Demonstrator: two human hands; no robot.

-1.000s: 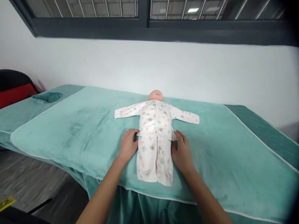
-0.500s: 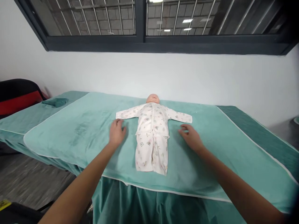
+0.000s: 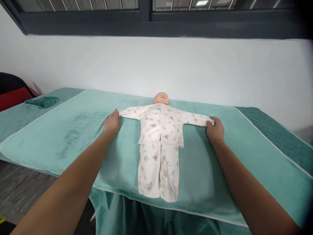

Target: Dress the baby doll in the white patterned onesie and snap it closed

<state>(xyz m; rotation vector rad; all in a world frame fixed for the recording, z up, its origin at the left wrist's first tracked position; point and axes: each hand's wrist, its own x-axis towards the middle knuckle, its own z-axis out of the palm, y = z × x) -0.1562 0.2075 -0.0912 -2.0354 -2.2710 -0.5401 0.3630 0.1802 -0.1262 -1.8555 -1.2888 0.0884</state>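
Observation:
A baby doll [image 3: 161, 98] lies on its back on the green bed cover, its head toward the wall. It wears a white printed long-sleeved top [image 3: 154, 122] and matching trousers [image 3: 157, 173]. Both sleeves stretch out sideways. My left hand [image 3: 112, 122] pinches the end of the sleeve on the left. At the other side, my right hand [image 3: 216, 130] grips the opposite sleeve's cuff, with a bit of bunched cloth showing at the fingers. The doll's hands and feet are hidden by the clothes.
A light green blanket [image 3: 80, 130] with white piping covers the bed, over darker green fabric [image 3: 264, 120]. Behind it rises a white wall [image 3: 156, 68] below a dark window frame [image 3: 156, 26]. A black and red object [image 3: 14, 98] stands at the far left.
Both hands have moved outward and away from me, from beside the sleeves to closing on the cuffs. The sleeves are now pulled out straighter. The camera view has tilted down.

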